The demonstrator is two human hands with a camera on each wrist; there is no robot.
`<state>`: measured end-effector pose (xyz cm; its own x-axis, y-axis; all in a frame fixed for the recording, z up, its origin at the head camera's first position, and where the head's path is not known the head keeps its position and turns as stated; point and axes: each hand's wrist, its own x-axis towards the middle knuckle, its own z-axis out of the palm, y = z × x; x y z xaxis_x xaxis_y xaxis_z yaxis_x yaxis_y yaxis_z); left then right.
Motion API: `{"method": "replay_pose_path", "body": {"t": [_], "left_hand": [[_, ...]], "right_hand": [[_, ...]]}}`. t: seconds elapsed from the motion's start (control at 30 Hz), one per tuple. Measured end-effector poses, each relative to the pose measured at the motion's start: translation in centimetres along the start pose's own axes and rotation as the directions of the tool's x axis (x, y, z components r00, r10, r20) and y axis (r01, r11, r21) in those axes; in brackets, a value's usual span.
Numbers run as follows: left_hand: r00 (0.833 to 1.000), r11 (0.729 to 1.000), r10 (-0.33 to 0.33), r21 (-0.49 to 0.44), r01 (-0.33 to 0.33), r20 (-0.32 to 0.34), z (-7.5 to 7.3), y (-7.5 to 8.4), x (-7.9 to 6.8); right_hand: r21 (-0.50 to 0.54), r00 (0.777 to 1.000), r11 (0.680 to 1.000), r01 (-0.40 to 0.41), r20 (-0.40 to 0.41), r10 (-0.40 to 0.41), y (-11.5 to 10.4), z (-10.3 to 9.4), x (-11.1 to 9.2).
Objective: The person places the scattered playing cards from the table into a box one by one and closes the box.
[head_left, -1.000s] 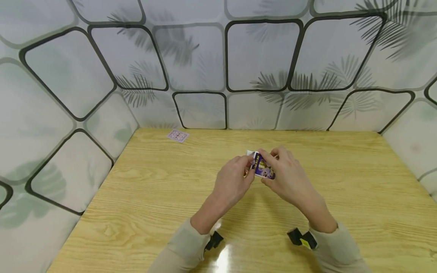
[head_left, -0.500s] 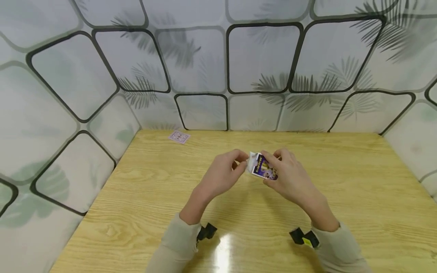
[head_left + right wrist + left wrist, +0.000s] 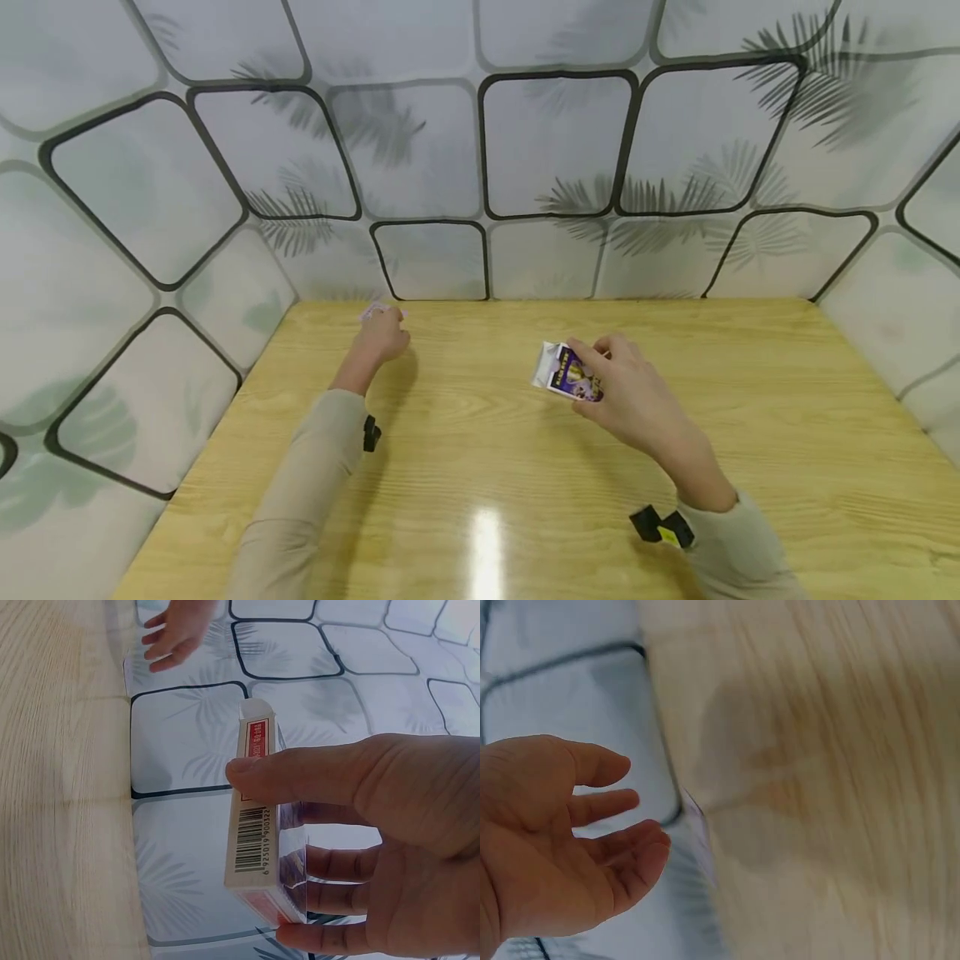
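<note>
My right hand (image 3: 637, 404) grips a small purple-and-white playing card box (image 3: 576, 375) above the table, its white end flap sticking out toward the left. In the right wrist view the thumb presses the box's narrow barcode side (image 3: 251, 840), and the fingers wrap the other side. At the far left of the table my left hand (image 3: 381, 335) hovers over a playing card (image 3: 372, 310) with a purple patterned back, mostly hidden under the hand. The left wrist view has the fingers (image 3: 604, 806) loosely bent and apart from the card (image 3: 699, 836).
The wooden table (image 3: 465, 450) reaches back to a patterned fabric wall (image 3: 555, 150), with another such wall on the left (image 3: 97, 250). The card lies close to the table's back left edge. A bright light reflection (image 3: 486, 550) shows at the table's front.
My left hand has left the box's flap and moved far left and forward, over the playing card. The right hand keeps the card box in about the same spot.
</note>
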<state>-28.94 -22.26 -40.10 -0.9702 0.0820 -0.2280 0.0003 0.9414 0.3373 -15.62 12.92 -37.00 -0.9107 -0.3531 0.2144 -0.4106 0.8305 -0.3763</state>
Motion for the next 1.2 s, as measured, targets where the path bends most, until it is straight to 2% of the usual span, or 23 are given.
{"method": "replay_pose_path", "body": {"t": [0.07,0.17,0.3,0.43,0.53,0.63,0.73,0.87,0.93,1.1,1.2], "left_hand": [[0.999,0.997,-0.04,0.07,0.038,0.032,0.2,-1.2,0.7],[0.997,0.989,-0.049,0.143,0.039,0.065,0.7,-2.5,1.1],[0.999,0.991,-0.024,0.133,0.019,0.037,1.3,-3.7,0.7],[0.999,0.988,0.005,0.153,0.002,-0.042,1.6,-3.3,1.1],[0.995,0.984,-0.023,0.174,0.04,-0.098,2.1,-2.6,1.8],[0.992,0.983,-0.065,0.166,0.082,-0.104,2.3,-2.3,2.3],[0.996,0.99,-0.061,0.122,0.069,-0.068,2.2,-2.5,2.2],[0.999,1.0,-0.022,0.002,0.022,0.026,1.5,-2.9,1.5],[0.997,0.999,-0.026,-0.04,0.029,0.079,1.1,-3.0,0.9],[0.983,0.998,-0.068,0.016,0.066,0.168,0.5,-2.2,-0.4],[0.981,0.996,-0.082,0.04,0.076,0.177,1.0,-1.5,-0.7]], "right_hand": [[-0.003,1.0,1.0,0.002,-0.009,-0.002,0.1,0.0,0.0],[0.0,1.0,1.0,0.013,-0.02,-0.013,0.2,0.2,-0.1],[0.011,1.0,1.0,0.02,-0.015,-0.02,-0.1,0.7,0.0],[0.007,1.0,1.0,0.017,-0.013,-0.017,-0.2,0.8,0.0],[0.003,1.0,1.0,0.017,-0.012,-0.017,-0.1,0.7,0.0],[-0.008,1.0,1.0,0.012,-0.009,-0.012,0.0,0.6,0.0],[-0.019,1.0,1.0,0.012,-0.006,-0.012,0.0,0.6,0.0],[-0.022,1.0,1.0,0.012,-0.006,-0.012,-0.1,0.5,0.0],[-0.022,1.0,1.0,0.017,-0.006,-0.017,-0.1,0.5,-0.1],[-0.015,0.999,0.999,0.032,0.001,-0.032,-0.3,0.5,-0.1],[-0.008,0.999,0.999,0.033,0.005,-0.033,-0.4,0.5,-0.3]]}}
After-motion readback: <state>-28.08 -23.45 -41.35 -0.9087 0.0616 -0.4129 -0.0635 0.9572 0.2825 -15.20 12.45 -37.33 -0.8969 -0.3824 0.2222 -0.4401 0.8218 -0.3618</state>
